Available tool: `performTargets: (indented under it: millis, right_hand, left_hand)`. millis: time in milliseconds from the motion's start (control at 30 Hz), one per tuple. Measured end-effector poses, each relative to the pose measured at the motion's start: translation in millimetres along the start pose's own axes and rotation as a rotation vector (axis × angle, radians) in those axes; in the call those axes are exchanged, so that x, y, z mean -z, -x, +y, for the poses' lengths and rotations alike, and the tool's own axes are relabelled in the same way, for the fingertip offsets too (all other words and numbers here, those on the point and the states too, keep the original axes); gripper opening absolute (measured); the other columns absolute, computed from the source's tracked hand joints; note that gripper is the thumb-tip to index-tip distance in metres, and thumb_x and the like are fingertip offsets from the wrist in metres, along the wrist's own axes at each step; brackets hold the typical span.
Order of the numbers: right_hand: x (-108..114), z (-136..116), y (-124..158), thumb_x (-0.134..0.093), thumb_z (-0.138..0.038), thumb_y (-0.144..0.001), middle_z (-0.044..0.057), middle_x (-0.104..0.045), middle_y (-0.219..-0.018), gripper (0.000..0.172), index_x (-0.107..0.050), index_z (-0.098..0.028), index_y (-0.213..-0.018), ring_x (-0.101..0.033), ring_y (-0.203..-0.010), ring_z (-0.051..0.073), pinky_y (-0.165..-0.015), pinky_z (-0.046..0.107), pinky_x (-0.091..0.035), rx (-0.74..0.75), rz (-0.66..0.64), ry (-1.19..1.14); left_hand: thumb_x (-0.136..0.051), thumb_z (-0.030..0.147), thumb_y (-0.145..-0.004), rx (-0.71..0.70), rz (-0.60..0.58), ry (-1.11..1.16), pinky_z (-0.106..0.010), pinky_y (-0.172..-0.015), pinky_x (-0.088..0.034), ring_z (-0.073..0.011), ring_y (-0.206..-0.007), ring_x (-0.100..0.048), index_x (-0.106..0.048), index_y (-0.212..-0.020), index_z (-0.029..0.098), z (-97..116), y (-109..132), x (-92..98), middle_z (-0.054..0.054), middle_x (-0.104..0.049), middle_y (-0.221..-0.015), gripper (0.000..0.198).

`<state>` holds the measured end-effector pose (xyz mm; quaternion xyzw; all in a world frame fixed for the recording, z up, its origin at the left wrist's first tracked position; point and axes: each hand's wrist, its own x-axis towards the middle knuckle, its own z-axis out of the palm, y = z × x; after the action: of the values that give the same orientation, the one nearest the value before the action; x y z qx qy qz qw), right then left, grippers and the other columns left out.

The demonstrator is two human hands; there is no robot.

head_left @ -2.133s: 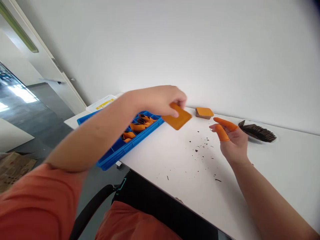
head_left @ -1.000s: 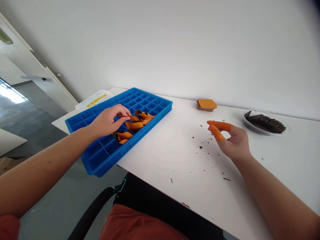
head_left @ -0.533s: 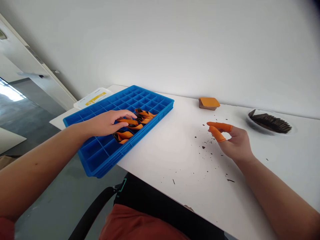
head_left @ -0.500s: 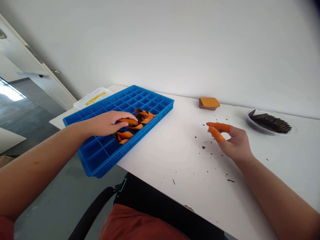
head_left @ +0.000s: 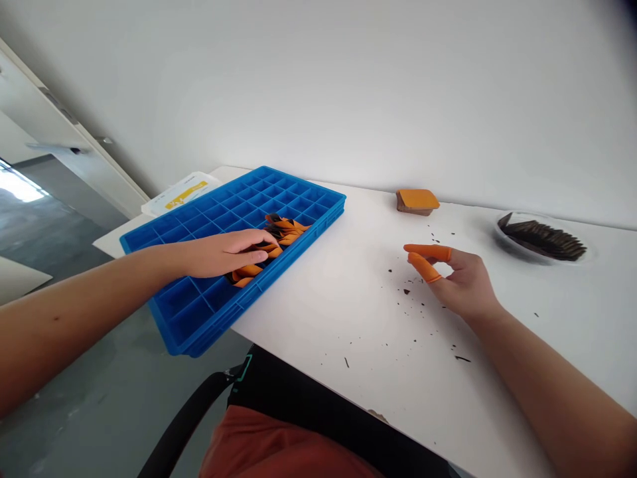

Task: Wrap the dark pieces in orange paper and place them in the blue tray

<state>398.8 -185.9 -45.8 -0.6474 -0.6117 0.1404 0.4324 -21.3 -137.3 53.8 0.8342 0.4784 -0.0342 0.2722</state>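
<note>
My left hand (head_left: 226,252) reaches into a blue divided tray (head_left: 298,251). Its thumb and fingers are around a folded orange-and-black sheet (head_left: 272,252) low in a compartment; the fingertips are partly hidden. More folded orange-and-black sheets (head_left: 246,272) fill compartments along the near side. Above the white table, my right hand (head_left: 460,279) wears orange finger cots (head_left: 426,252) on thumb and index finger. Those two fingertips come together in a ring, with nothing visible between them.
A stack of orange-topped brown sheets (head_left: 418,200) stands by the wall. Farther right, a clear bowl (head_left: 502,232) holds dark thin sheets (head_left: 542,240). Dark crumbs (head_left: 407,292) dot the white table (head_left: 318,318). A white-and-yellow box (head_left: 186,189) lies behind the tray.
My left hand has lowered the folded sheet deeper into the tray and moved slightly right. My right hand has shifted slightly left, still pinched.
</note>
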Motion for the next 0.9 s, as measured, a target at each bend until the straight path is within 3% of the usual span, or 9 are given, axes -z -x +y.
performTargets:
  millis: [67, 133, 200, 267, 433, 600, 733, 900]
  right_hand:
    - [0, 3, -2, -0.071, -0.059, -0.085, 0.005, -0.08, -0.094, 0.033, -0.083, -0.033, -0.102, -0.07, -0.072, 0.021, -0.052, 0.032, -0.052, -0.01, -0.032, -0.005]
    - [0, 5, -3, -0.07, -0.059, -0.086, 0.005, -0.08, -0.096, 0.032, -0.083, -0.033, -0.1, -0.072, -0.078, 0.023, -0.054, 0.033, -0.054, -0.013, -0.049, -0.015]
    - [-1, 5, -1, -0.07, -0.058, -0.086, 0.004, -0.081, -0.094, 0.031, -0.083, -0.033, -0.098, -0.073, -0.081, 0.024, -0.055, 0.034, -0.054, -0.001, -0.027, -0.025]
    - [-1, 3, 1, -0.07, -0.057, -0.087, 0.004, -0.081, -0.092, 0.03, -0.083, -0.033, -0.098, -0.073, -0.079, 0.024, -0.053, 0.034, -0.052, 0.007, 0.018, -0.028]
    - [0, 6, 0, -0.071, -0.059, -0.086, 0.004, -0.081, -0.097, 0.029, -0.083, -0.034, -0.097, -0.07, -0.073, 0.022, -0.045, 0.031, -0.047, 0.028, -0.006, -0.008]
    - [1, 10, -6, -0.07, -0.061, -0.084, 0.005, -0.081, -0.101, 0.033, -0.083, -0.033, -0.096, -0.069, -0.071, 0.021, -0.045, 0.03, -0.049, 0.023, -0.058, 0.026]
    - [1, 6, -4, -0.069, -0.061, -0.084, 0.005, -0.081, -0.105, 0.033, -0.083, -0.033, -0.096, -0.07, -0.075, 0.022, -0.05, 0.033, -0.053, -0.011, -0.085, 0.016]
    - [2, 5, -4, -0.069, -0.061, -0.083, 0.005, -0.081, -0.105, 0.034, -0.083, -0.033, -0.097, -0.068, -0.072, 0.021, -0.051, 0.034, -0.052, -0.033, -0.089, 0.027]
  left_hand:
    - [-0.043, 0.051, -0.101, 0.008, -0.042, -0.079, -0.039, -0.103, -0.051, -0.0265, -0.125, -0.06, -0.051, -0.148, 0.034, 9, 0, 1.8, -0.01, -0.06, -0.147, 0.05]
    - [-0.044, 0.043, -0.099, 0.041, -0.012, -0.225, -0.043, -0.103, -0.05, -0.0284, -0.12, -0.061, -0.057, -0.14, 0.031, 19, -2, 3.5, -0.012, -0.066, -0.135, 0.044]
    - [-0.045, 0.035, -0.096, 0.076, 0.016, -0.36, -0.045, -0.094, -0.05, -0.0299, -0.103, -0.063, -0.066, -0.118, 0.027, 28, -6, 5.7, -0.012, -0.071, -0.11, 0.032]
    - [-0.049, 0.031, -0.093, 0.078, -0.016, -0.406, -0.039, -0.079, -0.048, -0.0266, -0.083, -0.062, -0.066, -0.096, 0.023, 35, -11, 8.6, -0.01, -0.07, -0.092, 0.019]
    - [-0.051, 0.033, -0.092, 0.036, -0.051, -0.396, -0.031, -0.061, -0.038, -0.0191, -0.063, -0.058, -0.063, -0.076, 0.022, 32, -19, 14.8, -0.004, -0.069, -0.075, 0.023]
    - [-0.048, 0.039, -0.095, -0.04, -0.017, -0.347, -0.031, -0.067, -0.046, -0.0221, -0.08, -0.069, -0.075, -0.092, 0.025, 9, -16, 15.7, -0.004, -0.077, -0.09, 0.03]
    - [-0.054, 0.034, -0.091, -0.108, -0.002, -0.302, -0.036, -0.093, -0.052, -0.0256, -0.111, -0.071, -0.079, -0.115, 0.033, -3, -13, 20.7, -0.001, -0.079, -0.119, 0.034]
    - [-0.052, 0.019, -0.083, -0.141, -0.072, -0.279, -0.036, -0.106, -0.05, -0.0241, -0.12, -0.068, -0.08, -0.114, 0.034, -5, -13, 26.6, 0.001, -0.078, -0.123, 0.044]
